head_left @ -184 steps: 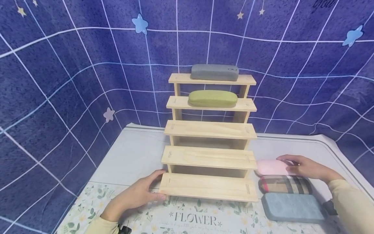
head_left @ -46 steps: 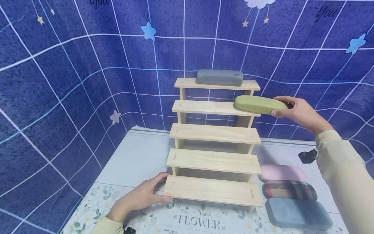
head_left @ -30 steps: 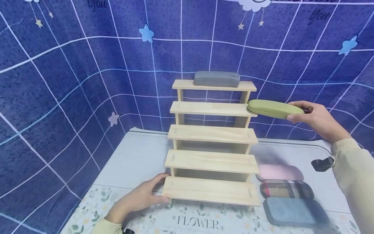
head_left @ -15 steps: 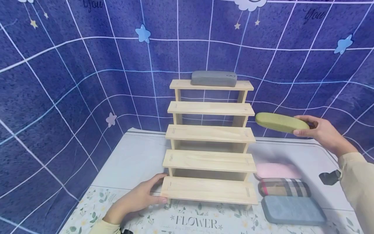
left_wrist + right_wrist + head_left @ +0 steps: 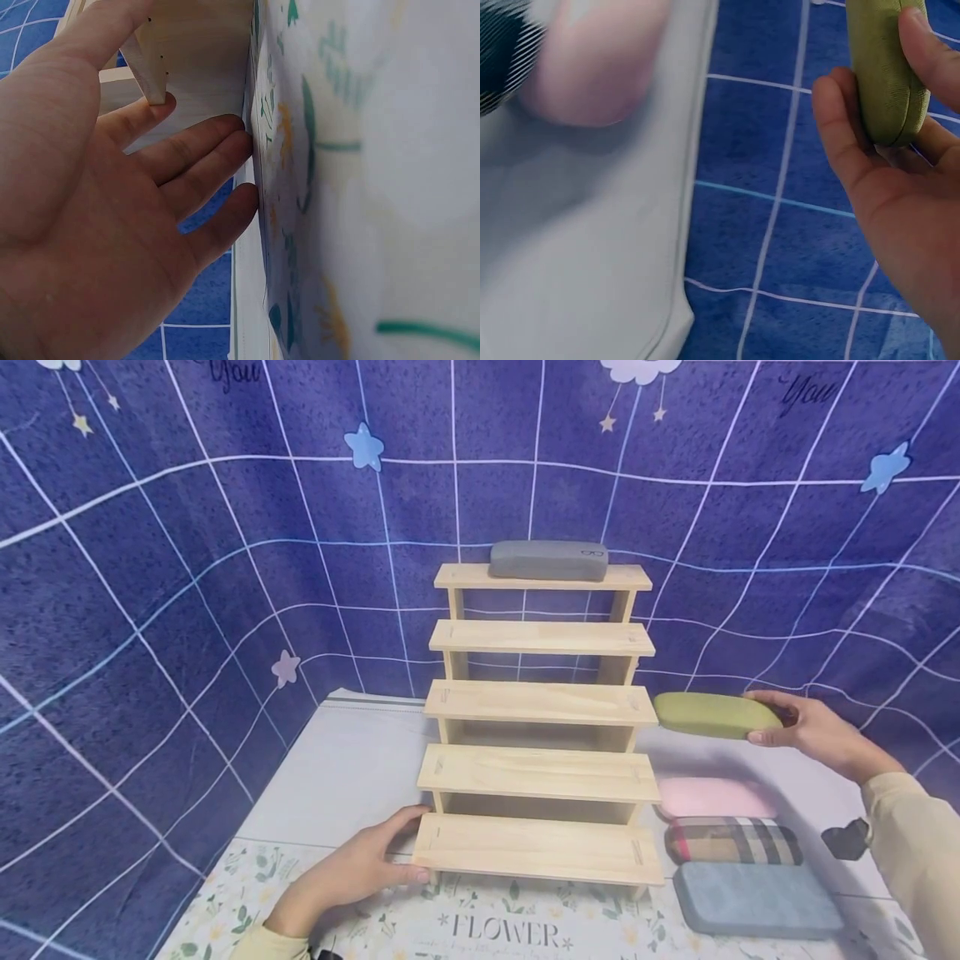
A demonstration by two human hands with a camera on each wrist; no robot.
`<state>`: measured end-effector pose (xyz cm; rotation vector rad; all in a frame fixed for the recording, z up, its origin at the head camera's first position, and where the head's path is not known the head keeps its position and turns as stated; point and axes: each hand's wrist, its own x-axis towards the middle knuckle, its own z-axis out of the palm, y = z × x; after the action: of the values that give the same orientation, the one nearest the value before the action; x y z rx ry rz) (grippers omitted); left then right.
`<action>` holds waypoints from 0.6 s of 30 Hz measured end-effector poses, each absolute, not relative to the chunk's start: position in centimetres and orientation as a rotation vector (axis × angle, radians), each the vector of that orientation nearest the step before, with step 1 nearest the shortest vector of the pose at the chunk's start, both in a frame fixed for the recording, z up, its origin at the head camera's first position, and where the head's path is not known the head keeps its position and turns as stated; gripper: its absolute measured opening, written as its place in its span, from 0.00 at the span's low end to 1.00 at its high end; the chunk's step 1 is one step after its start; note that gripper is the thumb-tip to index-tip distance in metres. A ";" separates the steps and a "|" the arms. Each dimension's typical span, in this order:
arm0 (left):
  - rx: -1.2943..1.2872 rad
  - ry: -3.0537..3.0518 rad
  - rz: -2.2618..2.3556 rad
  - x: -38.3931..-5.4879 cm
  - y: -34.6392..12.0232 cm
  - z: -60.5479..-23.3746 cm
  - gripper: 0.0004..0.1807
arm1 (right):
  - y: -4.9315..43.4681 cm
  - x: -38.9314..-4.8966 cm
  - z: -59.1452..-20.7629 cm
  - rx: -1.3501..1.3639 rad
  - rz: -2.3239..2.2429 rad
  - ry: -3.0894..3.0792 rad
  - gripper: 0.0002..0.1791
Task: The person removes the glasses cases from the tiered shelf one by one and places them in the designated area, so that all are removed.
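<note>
In the head view my right hand (image 5: pixel 821 735) holds the right end of a green glasses case (image 5: pixel 716 715), thumb in front and fingers behind. The case hangs in the air right of a five-step wooden display stand (image 5: pixel 536 839), its left tip by the third step. The right wrist view shows the fingers round the end of the green case (image 5: pixel 889 75). At the stand's lower left, my left hand (image 5: pixel 356 868) grips the bottom step's end between thumb and index finger. Its other fingers (image 5: pixel 202 161) lie loose in the left wrist view. A grey glasses case (image 5: pixel 547 562) rests on the top step.
Right of the stand lie a pink glasses case (image 5: pixel 716 798), a plaid one (image 5: pixel 738 841) and a blue one (image 5: pixel 757 900), in a row on the table mat (image 5: pixel 337 752). A blue gridded curtain (image 5: pixel 300 502) hangs behind.
My right hand, by the pink case six seconds ago, has since drawn the green case off the second step, rightward and then down. The left hand stays at the bottom step.
</note>
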<state>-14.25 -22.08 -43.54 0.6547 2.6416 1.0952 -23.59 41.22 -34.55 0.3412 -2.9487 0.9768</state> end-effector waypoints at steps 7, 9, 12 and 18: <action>0.667 2.633 1.107 -14.4 -22.1 -43.7 0.48 | 41.9 -24.1 -37.4 0.450 0.978 -2.942 0.38; 0.665 2.629 1.109 -14.4 -22.1 -43.7 0.48 | 42.0 -24.2 -38.2 0.471 0.977 -2.931 0.37; 0.656 2.625 1.111 -14.4 -22.1 -43.7 0.48 | 41.9 -24.4 -39.3 0.508 0.983 -2.937 0.36; 0.631 2.624 1.103 -14.4 -22.1 -43.5 0.48 | 41.7 -24.9 -40.7 0.565 0.936 -2.961 0.36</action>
<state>-14.43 -22.11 -43.52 0.6309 2.6244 1.1033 -24.87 41.75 -40.65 0.5649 -2.9607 0.9358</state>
